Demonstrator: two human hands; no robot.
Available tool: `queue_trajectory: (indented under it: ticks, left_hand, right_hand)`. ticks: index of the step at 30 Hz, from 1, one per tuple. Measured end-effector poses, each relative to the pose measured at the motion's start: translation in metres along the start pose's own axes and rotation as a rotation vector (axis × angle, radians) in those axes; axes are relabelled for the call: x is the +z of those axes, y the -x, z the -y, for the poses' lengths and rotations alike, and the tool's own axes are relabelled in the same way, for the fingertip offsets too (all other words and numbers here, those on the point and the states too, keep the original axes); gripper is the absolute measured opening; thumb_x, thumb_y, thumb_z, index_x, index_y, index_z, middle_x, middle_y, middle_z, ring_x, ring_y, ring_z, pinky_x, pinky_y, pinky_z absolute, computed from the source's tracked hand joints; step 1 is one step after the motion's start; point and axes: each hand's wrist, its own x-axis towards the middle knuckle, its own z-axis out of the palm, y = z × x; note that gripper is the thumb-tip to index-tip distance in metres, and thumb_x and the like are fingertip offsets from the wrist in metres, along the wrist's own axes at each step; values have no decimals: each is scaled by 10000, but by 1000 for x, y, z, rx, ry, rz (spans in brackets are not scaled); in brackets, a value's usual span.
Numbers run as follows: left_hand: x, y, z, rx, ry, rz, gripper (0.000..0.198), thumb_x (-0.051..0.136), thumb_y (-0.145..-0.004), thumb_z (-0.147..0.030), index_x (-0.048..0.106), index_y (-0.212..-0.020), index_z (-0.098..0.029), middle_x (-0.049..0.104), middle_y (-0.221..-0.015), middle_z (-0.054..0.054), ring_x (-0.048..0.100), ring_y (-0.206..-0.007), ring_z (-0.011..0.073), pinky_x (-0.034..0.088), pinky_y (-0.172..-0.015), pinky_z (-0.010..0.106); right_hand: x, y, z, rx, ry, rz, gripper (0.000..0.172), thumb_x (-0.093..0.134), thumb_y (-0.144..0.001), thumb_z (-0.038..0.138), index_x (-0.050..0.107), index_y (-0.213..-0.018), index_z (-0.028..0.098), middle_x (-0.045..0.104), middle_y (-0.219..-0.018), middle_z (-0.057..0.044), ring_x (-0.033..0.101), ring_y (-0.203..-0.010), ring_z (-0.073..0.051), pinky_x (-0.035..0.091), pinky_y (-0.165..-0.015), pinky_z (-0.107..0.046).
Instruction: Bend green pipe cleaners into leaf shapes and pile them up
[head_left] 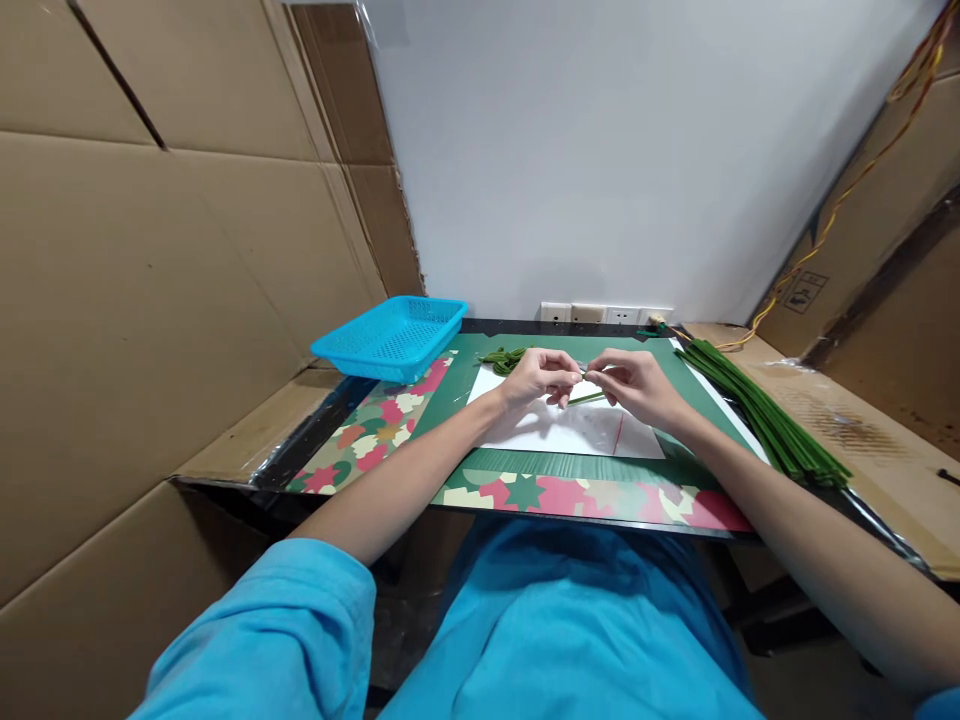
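Observation:
My left hand [546, 377] and my right hand [628, 382] meet fingertip to fingertip above a white sheet of paper [555, 436]. Both pinch a small piece of green pipe cleaner [584, 376], mostly covered by the fingers. A short straight green stem [586, 398] shows just below the hands; whether it joins the pinched piece I cannot tell. Beyond my left hand lies a pile of bent green pipe cleaners [501, 360]. To the right of my right hand is a thick bundle of long straight green pipe cleaners [765, 415]. A red line [618, 435] marks the paper.
A blue plastic basket [401, 345] stands at the table's back left. The green mat [450, 400] has a patterned border. Cardboard walls [187, 250] rise on both sides. Power sockets [589, 314] line the back wall, with a yellow and red cable [832, 225] at right.

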Motion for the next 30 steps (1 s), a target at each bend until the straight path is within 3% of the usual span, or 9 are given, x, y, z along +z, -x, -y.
queue_trajectory:
  ticks: [3, 6, 11, 15, 17, 20, 23, 26, 30]
  left_hand:
    - [2, 0, -3, 48, -69, -18, 271, 834, -739, -326, 689, -797, -104, 621, -567, 11, 624, -467, 136, 378, -426, 218]
    - [8, 2, -11, 92, -118, -81, 248, 812, -731, -316, 672, -763, -114, 608, -543, 0, 609, -446, 130, 381, -418, 214]
    - [20, 8, -29, 169, -397, -155, 113, 731, -750, -219, 663, -733, -130, 651, -609, 6, 602, -468, 108, 450, -472, 215]
    - [19, 5, -27, 265, -530, -181, 76, 717, -775, -211, 686, -750, -147, 646, -606, -3, 584, -500, 95, 460, -520, 210]
    - [14, -1, -20, 234, -439, -156, 112, 720, -809, -254, 681, -787, -152, 631, -598, -7, 595, -496, 105, 456, -500, 213]
    - [4, -9, -8, 195, -287, -187, 199, 772, -799, -319, 672, -831, -150, 621, -623, -4, 609, -486, 121, 393, -408, 207]
    - [-2, -13, -2, 147, -185, -204, 276, 799, -791, -380, 662, -847, -146, 610, -607, -7, 593, -453, 123, 384, -377, 216]
    - [-4, -14, -1, 110, -116, -203, 305, 820, -777, -392, 658, -861, -146, 601, -580, -14, 581, -442, 121, 371, -371, 214]
    - [0, -12, -3, 69, -72, -188, 313, 840, -760, -383, 660, -854, -145, 587, -591, -24, 566, -442, 105, 349, -368, 206]
  right_hand:
    - [0, -3, 8, 159, -141, 35, 395, 725, -887, 543, 695, -787, 162, 555, -555, 10, 461, -446, -103, 331, -454, -253]
    - [4, -7, 17, 272, -245, -20, 395, 770, -809, 529, 667, -712, 161, 510, -458, 30, 370, -383, -76, 254, -421, -242]
    - [10, -15, 21, 422, -421, -105, 303, 785, -673, 421, 618, -606, 177, 471, -484, 35, 373, -382, -80, 221, -377, -242]
    - [5, -20, 10, 447, -432, -5, 328, 735, -730, 396, 527, -571, 199, 428, -536, 40, 299, -421, -63, 198, -403, -245]
    - [1, -21, 2, 361, -281, -59, 312, 691, -805, 426, 571, -632, 196, 448, -552, 34, 327, -445, -82, 232, -421, -253]
    - [-1, -17, -6, 57, 161, -205, 245, 636, -922, 413, 688, -848, 186, 648, -778, -29, 490, -578, -113, 375, -538, -265]
    - [1, -11, -12, -198, 521, -268, 219, 589, -998, 378, 721, -1070, 219, 712, -990, -40, 565, -660, -116, 400, -618, -272]
    - [1, -7, -15, -289, 647, -272, 261, 558, -1043, 389, 706, -1205, 247, 734, -1056, -33, 607, -678, -113, 392, -605, -267]
    - [-3, -5, -16, -317, 703, -238, 263, 512, -1078, 367, 735, -1151, 249, 761, -1071, -32, 613, -664, -105, 385, -598, -268]
